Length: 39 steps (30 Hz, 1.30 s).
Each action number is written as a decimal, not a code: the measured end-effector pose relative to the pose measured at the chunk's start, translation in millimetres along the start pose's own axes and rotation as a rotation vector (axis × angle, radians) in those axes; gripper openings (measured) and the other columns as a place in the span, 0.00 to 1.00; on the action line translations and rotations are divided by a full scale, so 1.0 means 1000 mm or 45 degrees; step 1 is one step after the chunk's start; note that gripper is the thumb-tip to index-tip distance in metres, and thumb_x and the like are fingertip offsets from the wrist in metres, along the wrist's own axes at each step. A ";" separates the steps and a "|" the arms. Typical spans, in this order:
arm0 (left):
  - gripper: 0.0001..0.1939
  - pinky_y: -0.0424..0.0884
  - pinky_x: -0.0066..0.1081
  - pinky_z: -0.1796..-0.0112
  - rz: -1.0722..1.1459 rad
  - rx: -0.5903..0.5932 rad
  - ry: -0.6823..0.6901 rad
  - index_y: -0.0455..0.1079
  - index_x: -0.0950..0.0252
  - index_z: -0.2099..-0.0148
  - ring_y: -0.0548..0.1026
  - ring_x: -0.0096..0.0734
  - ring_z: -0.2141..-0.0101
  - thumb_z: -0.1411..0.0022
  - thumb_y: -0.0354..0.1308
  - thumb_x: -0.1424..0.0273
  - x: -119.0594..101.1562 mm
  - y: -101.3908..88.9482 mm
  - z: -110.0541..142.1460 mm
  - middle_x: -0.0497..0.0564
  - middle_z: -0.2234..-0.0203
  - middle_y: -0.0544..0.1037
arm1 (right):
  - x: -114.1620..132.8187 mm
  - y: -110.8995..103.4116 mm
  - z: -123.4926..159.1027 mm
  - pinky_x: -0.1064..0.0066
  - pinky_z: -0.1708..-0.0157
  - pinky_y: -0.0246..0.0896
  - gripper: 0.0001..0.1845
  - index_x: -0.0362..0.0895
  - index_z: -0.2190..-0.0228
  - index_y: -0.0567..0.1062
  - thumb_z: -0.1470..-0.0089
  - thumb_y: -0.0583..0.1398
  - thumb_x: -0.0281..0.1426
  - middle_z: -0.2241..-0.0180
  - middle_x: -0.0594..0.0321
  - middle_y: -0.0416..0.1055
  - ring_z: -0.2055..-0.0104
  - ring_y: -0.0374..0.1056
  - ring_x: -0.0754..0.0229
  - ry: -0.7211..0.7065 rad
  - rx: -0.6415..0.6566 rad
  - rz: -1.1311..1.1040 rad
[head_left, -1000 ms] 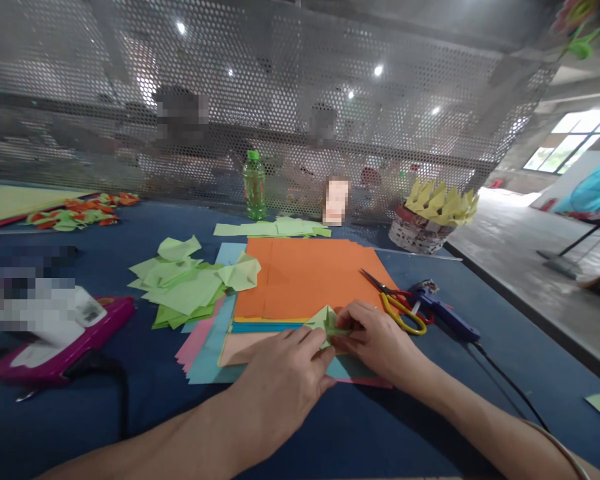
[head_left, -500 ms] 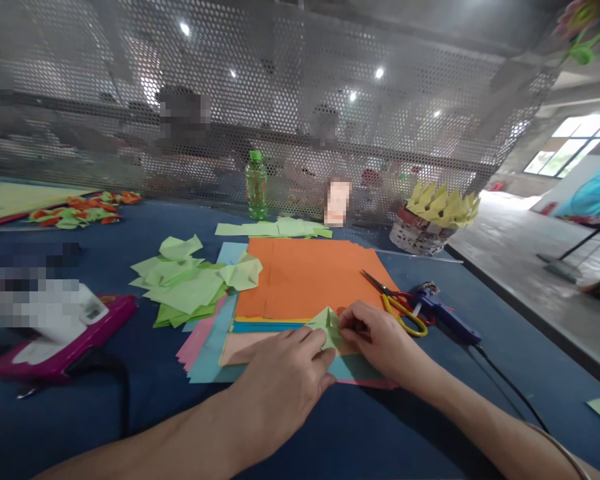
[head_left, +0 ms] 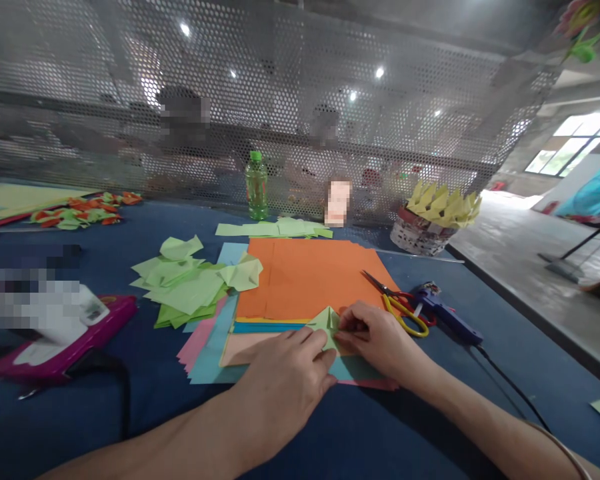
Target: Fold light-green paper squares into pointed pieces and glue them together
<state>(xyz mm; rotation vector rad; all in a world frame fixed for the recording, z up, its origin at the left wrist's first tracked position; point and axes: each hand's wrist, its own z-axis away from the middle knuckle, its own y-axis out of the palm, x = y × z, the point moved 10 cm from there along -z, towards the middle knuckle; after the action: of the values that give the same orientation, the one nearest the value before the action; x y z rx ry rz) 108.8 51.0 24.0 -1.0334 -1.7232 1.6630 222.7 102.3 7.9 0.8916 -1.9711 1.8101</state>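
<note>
A small light-green folded paper piece (head_left: 329,322) lies on the near edge of a stack of coloured sheets topped by orange paper (head_left: 310,277). My left hand (head_left: 285,380) presses its fingertips onto the green piece from the near left. My right hand (head_left: 380,340) pinches the right side of the same piece with closed fingers. Both hands rest low on the stack, touching each other at the fold.
Yellow-and-red scissors (head_left: 400,303) and a blue glue gun (head_left: 443,310) lie right of the stack. A pile of green folded papers (head_left: 190,283) sits left. A green bottle (head_left: 256,185), a basket of yellow paper (head_left: 437,217), a magenta device (head_left: 65,340) and a perforated metal screen (head_left: 300,113) stand around.
My right hand's fingers have shifted slightly left along the green piece's fold. My left hand has barely moved.
</note>
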 end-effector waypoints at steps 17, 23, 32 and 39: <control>0.11 0.74 0.44 0.60 -0.033 -0.032 0.030 0.71 0.66 0.47 0.74 0.44 0.60 0.31 0.56 0.72 -0.003 -0.002 0.000 0.53 0.61 0.74 | 0.001 -0.001 -0.003 0.73 0.69 0.60 0.03 0.47 0.70 0.73 0.45 0.63 0.30 0.69 0.67 0.72 0.67 0.68 0.61 -0.018 0.012 -0.002; 0.10 0.74 0.45 0.60 -0.042 -0.036 0.038 0.71 0.66 0.48 0.73 0.45 0.59 0.31 0.56 0.72 -0.004 0.001 0.002 0.54 0.61 0.73 | 0.003 -0.002 -0.002 0.73 0.71 0.58 0.03 0.47 0.70 0.73 0.45 0.63 0.30 0.70 0.68 0.72 0.69 0.66 0.63 -0.032 0.022 0.004; 0.10 0.73 0.45 0.59 -0.023 -0.036 0.031 0.71 0.65 0.48 0.73 0.45 0.59 0.30 0.55 0.72 -0.003 0.000 0.002 0.53 0.60 0.73 | 0.004 -0.002 0.000 0.74 0.69 0.58 0.04 0.47 0.70 0.73 0.45 0.64 0.29 0.69 0.68 0.71 0.68 0.66 0.63 -0.051 0.027 -0.025; 0.11 0.74 0.45 0.59 -0.024 -0.030 0.033 0.70 0.65 0.46 0.73 0.45 0.58 0.30 0.55 0.72 -0.002 0.000 0.001 0.53 0.60 0.73 | 0.001 -0.004 -0.002 0.74 0.71 0.58 0.05 0.46 0.70 0.73 0.47 0.65 0.27 0.71 0.68 0.72 0.70 0.65 0.64 -0.060 0.019 -0.060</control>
<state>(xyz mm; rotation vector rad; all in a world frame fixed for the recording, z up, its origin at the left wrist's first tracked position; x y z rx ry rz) 108.7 48.9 23.8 -1.0419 -1.7348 1.6144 224.0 104.0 12.1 0.9855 -1.9503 1.7958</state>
